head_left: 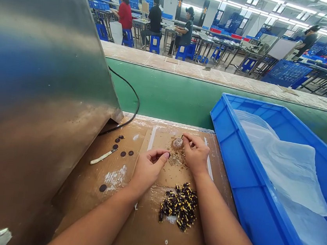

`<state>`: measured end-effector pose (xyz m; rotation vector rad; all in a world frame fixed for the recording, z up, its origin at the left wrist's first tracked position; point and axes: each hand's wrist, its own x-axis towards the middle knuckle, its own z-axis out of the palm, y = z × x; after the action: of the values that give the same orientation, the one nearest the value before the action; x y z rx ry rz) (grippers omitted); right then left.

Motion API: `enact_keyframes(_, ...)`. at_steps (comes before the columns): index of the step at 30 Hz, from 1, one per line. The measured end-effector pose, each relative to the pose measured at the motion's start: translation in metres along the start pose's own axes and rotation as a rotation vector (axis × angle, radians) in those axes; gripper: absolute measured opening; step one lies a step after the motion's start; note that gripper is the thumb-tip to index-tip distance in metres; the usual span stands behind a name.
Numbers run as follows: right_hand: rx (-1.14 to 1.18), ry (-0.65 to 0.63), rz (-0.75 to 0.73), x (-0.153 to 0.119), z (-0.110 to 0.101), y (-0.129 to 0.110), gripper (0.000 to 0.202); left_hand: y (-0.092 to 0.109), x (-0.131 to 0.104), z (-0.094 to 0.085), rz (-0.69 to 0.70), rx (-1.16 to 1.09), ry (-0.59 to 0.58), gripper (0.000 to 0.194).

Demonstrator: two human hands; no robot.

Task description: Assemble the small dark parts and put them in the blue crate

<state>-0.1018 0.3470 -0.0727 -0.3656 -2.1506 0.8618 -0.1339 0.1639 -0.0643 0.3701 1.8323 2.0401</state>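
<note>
Over the cardboard sheet (171,177), my left hand (152,165) is closed in a pinch. The edge of a small dark piece (169,154) shows at its fingertips, mostly hidden by them. My right hand (197,153) pinches at the rim of a clear round dish (178,143) stuck about with brown residue. A speck of something dark shows at those fingertips, too small to name. Nearer to me, between my forearms, lies a pile of small black parts with yellow tips (180,206).
Several dark discs (103,188) and a white-handled knife-like tool (102,157) lie left of the cardboard. A metal housing (36,96) walls the left side; a black cable (137,94) curves behind. On the right stands a blue crate (236,154) with white plastic sheeting (283,156). People work far off.
</note>
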Motion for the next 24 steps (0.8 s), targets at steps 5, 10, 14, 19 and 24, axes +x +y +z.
enact_keyframes(5, -0.031, -0.02, -0.032, -0.0012, -0.0004, 0.0014, 0.021, 0.0016, 0.0, -0.0001, -0.05, -0.063, 0.009, 0.032)
enact_keyframes(10, -0.056, -0.036, -0.071, -0.002, -0.0014, 0.0005, 0.021, 0.0059, -0.0011, 0.0007, -0.084, -0.106, 0.025, 0.03)
enact_keyframes(14, -0.066, -0.039, -0.075, -0.002, -0.001, 0.0001, 0.021, 0.0068, -0.0018, 0.0003, -0.074, -0.103, 0.015, 0.03)
enact_keyframes(19, -0.076, -0.035, -0.079, -0.002, -0.0001, 0.0007, 0.021, 0.0034, -0.001, -0.0001, -0.065, -0.101, 0.007, 0.029)
enact_keyframes(24, -0.077, -0.035, -0.091, -0.0029, -0.0008, -0.0005, 0.021, 0.0025, -0.0001, 0.0004, -0.054, -0.107, 0.014, 0.027)
